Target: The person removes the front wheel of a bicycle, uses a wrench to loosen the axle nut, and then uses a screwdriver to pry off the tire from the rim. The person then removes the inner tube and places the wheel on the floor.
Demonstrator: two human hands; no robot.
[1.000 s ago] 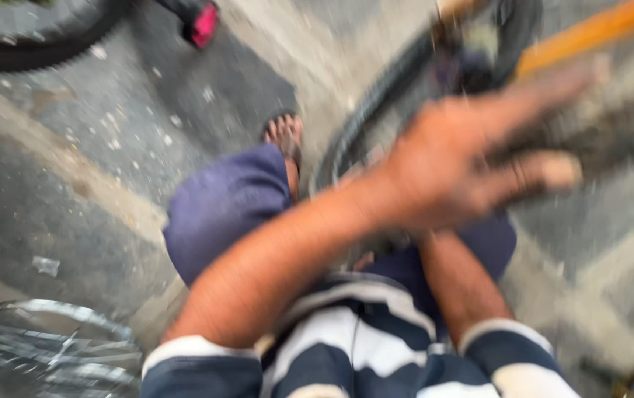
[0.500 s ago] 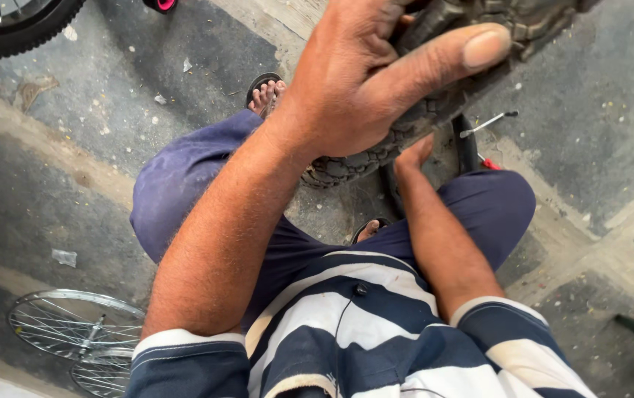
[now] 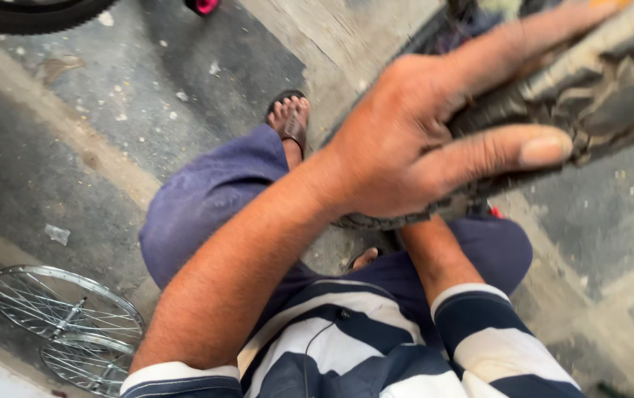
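Note:
My left hand (image 3: 405, 147) reaches up and to the right and grips a knobby black bicycle tyre (image 3: 612, 81). The thumb lies across the tread and the index finger stretches along the tyre's upper side. My right forearm (image 3: 435, 258) runs up under the tyre, and the right hand is hidden behind my left hand and the tyre. I sit low, wearing blue trousers and a navy and white striped shirt.
My foot in a dark sandal (image 3: 291, 121) rests on the grey concrete floor. Two bare spoked wheel rims (image 3: 66, 309) lie at the lower left. Another black tyre (image 3: 29, 9) and a pink part (image 3: 203, 6) show at the top edge.
My left hand has shifted its hold on the tyre, and the index finger now points out along it. The right fingers seen under the tyre half a second ago are now hidden.

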